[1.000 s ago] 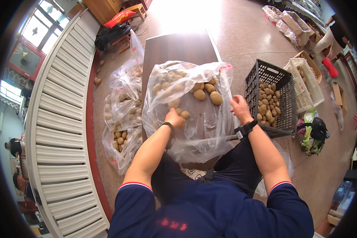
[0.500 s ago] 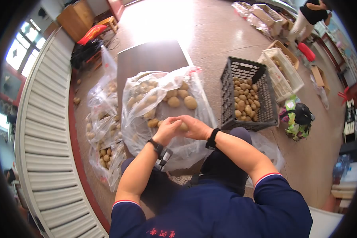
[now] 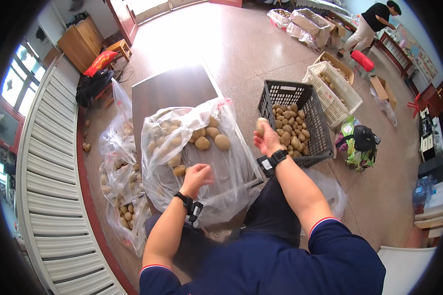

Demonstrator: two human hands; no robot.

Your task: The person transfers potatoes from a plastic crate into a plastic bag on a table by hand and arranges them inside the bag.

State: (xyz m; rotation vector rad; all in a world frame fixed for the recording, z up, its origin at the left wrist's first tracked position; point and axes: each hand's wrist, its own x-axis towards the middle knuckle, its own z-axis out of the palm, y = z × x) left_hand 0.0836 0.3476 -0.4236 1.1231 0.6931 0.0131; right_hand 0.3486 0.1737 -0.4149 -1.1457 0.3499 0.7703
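In my right hand (image 3: 268, 139) a potato (image 3: 261, 125) is gripped, held up by the left wall of the black crate (image 3: 325, 105). Brown potatoes (image 3: 291, 125) are heaped inside that crate. Loosely bent and slightly blurred, the fingers of my left hand (image 3: 199, 177) show nothing in them; the hand is over the clear plastic bag (image 3: 216, 194), just right of a small potato (image 3: 179, 170). Several larger potatoes (image 3: 222, 142) lie at the bag's mouth, and others show through the film. The bag rests on a dark board (image 3: 172, 91) with a pale edge.
More bagged potatoes (image 3: 127, 216) lie on the floor at left, beside a white radiator (image 3: 54, 201). Past the black crate stand a white crate (image 3: 330, 101) and cardboard boxes (image 3: 383, 91). A green bag (image 3: 357, 152) sits at right. Another person (image 3: 376, 24) bends at the far right.
My hands were together around a potato over the plastic bag. They have parted: my right hand has carried a potato right to the black crate, while my left moved slightly left and down.
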